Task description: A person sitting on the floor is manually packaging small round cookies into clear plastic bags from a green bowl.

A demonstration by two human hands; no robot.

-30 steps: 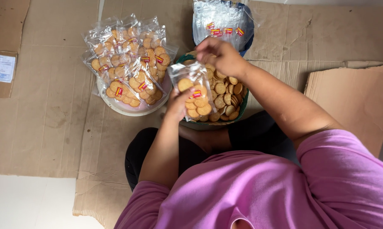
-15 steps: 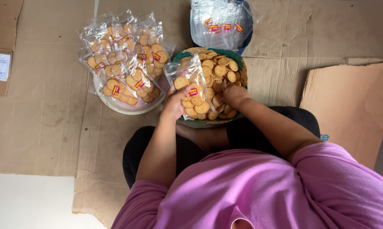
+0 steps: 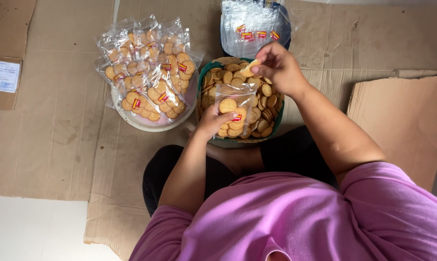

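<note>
Our left hand (image 3: 210, 121) holds the bag (image 3: 234, 108) open. Our right hand (image 3: 276, 67) pinches biscuits (image 3: 250, 68); we should drop them straight in.

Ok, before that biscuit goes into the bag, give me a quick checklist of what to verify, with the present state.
1. Right hand holds a biscuit: ok, pinched in the fingertips.
2. Left hand grips the clear bag: ok, held upright over the green bowl.
3. Bag mouth open: cannot tell, the top edge is transparent.
4. Room left in bag: ok, biscuits fill only its lower part.
5. Loose biscuits left in bowl: ok, plenty.
6. White tray of filled bags has room: not ok, piled full.
</note>
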